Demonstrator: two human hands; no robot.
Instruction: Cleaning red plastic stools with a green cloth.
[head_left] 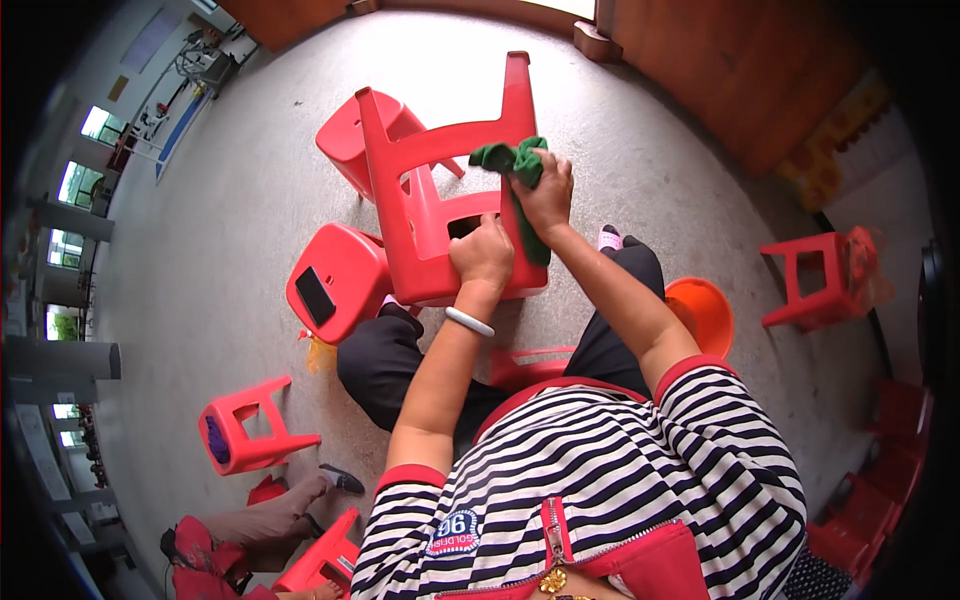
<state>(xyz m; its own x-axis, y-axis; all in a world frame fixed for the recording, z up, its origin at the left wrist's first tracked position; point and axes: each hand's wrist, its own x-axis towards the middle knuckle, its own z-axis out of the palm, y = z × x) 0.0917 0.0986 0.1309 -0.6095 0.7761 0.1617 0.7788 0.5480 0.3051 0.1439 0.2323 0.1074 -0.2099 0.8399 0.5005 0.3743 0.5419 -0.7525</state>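
A red plastic stool (400, 235) is tipped with its legs pointing up and away, in front of my knees. My left hand (484, 256) is closed on the stool's lower part, beside a dark opening; some of its fingertips are hidden. A green cloth (527, 160) is bunched in my right hand (546, 192), which presses it around the stool's right leg. One end of the cloth hangs down along that side. A pale bangle (469, 321) circles my left wrist.
Left of my knees, a red stool (343, 250) carries a black phone (314, 296). Another stool (368, 130) stands behind. An orange bucket (704, 312) is by my right knee. More stools (255, 427) lie around; another person's leg (262, 508) shows lower left.
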